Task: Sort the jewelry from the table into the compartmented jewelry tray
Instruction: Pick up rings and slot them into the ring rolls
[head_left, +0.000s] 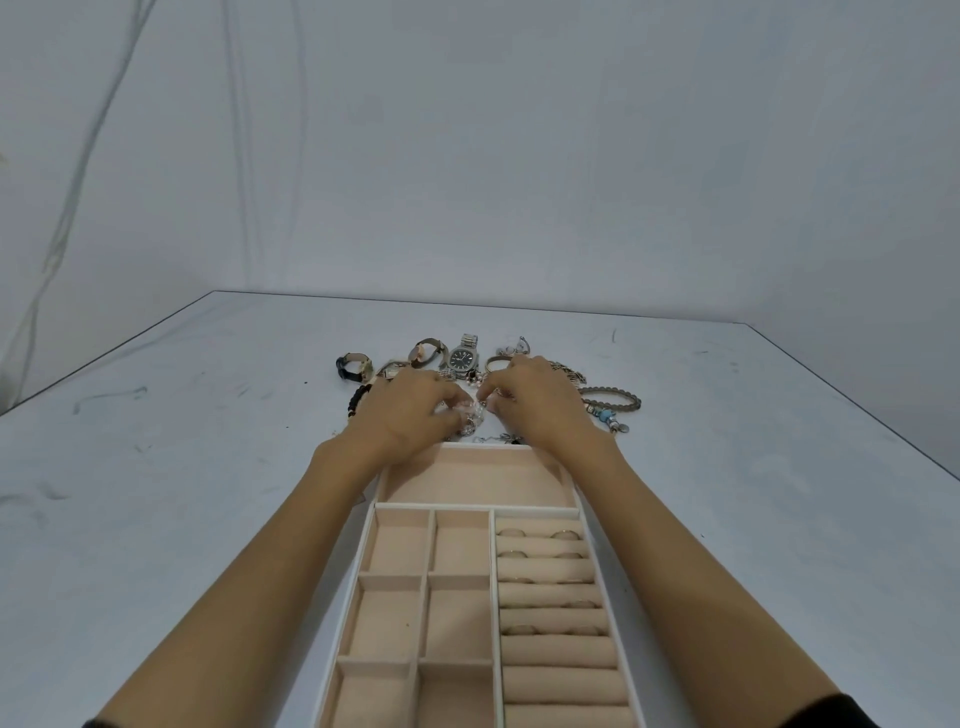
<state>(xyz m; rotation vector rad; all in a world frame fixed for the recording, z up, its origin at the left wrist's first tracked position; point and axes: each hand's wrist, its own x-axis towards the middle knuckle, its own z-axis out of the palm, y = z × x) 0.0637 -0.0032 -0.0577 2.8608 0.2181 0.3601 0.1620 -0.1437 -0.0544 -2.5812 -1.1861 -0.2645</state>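
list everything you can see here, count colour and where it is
jewelry tray: one, pink lining with white rim, near middle of the table
rings: several, silvery, in the tray's right-hand ring rolls
steel watch: one, silver with dark dial, far middle of the pile
black-strap watch: one, far left of the pile
beige-strap watch: one, left of the steel watch
bead bracelet: one, black, beside the left hand
braided bracelet: one, grey, right of the pile
charm bracelet: one, blue beads, just below the braided one
silver chain piece: one, between both hands' fingertips
table: one, pale grey
backdrop cloth: one, pale grey, behind
left hand: pinches the chain piece
right hand: pinches it too
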